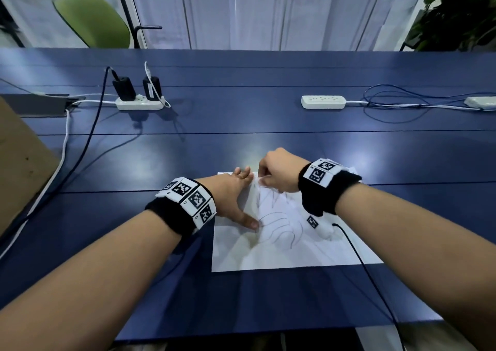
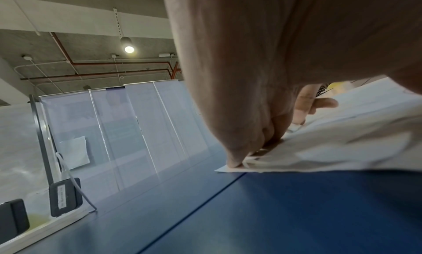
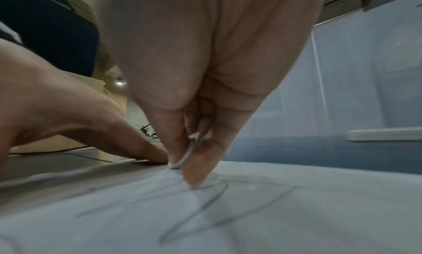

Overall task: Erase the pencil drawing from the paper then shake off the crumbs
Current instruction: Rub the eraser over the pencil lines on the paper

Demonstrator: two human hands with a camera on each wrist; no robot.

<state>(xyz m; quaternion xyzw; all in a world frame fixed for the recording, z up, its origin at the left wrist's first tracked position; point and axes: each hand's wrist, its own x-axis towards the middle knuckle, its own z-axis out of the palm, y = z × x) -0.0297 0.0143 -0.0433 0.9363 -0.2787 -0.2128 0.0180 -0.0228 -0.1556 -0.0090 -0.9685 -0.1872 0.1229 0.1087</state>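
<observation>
I see the paper (image 1: 281,254) with its pencil drawing (image 1: 279,224) flat on the blue table (image 1: 241,141), power strips (image 1: 323,101) well beyond. My left hand (image 1: 236,197) presses it with straight, spread fingers. My right hand (image 1: 276,173) pinches a small pale eraser (image 3: 189,153) against the sheet.

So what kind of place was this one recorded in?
Most likely an office or shared workroom: a long blue table carrying white power strips with chargers, a green chair behind it, and bare concrete ceiling with exposed pipes.
</observation>
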